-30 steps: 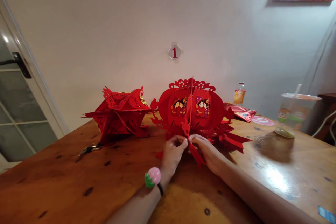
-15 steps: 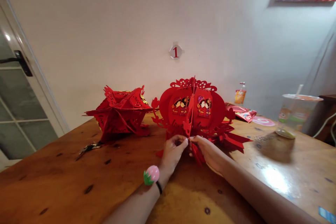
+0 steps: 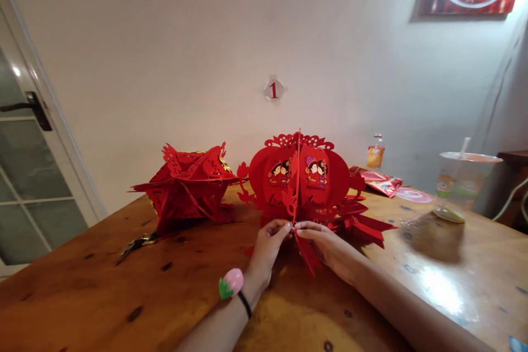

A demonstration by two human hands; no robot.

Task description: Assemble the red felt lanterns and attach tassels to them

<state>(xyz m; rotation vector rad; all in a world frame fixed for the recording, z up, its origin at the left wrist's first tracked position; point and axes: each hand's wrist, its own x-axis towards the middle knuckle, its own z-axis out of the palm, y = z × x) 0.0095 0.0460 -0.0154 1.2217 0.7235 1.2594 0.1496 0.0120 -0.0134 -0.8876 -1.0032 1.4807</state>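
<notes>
A round red paper lantern (image 3: 319, 181) with pictures of a couple stands on the wooden table (image 3: 185, 297). At its lower front edge, my left hand (image 3: 270, 242) pinches something too small to make out. My right hand (image 3: 319, 236) meets it there, fingers closed on the top of a red paper tassel (image 3: 307, 256) that hangs toward the table. The fingertips of both hands nearly touch. Farther left sits a second red paper lantern (image 3: 190, 192), angular in shape, touched by neither hand.
Keys or a metal tool (image 3: 138, 245) lie in front of the left lantern. Red paper pieces (image 3: 365, 225) spread to the right. Behind them are a shiny red packet (image 3: 379, 181) and a bottle (image 3: 375, 153). A plastic cup (image 3: 462, 187) with a straw stands at the right.
The view has shifted slightly, so the table things sit a little lower. My fingertips remain together at the lantern's lower front, and the red tassel shows more clearly below them.
</notes>
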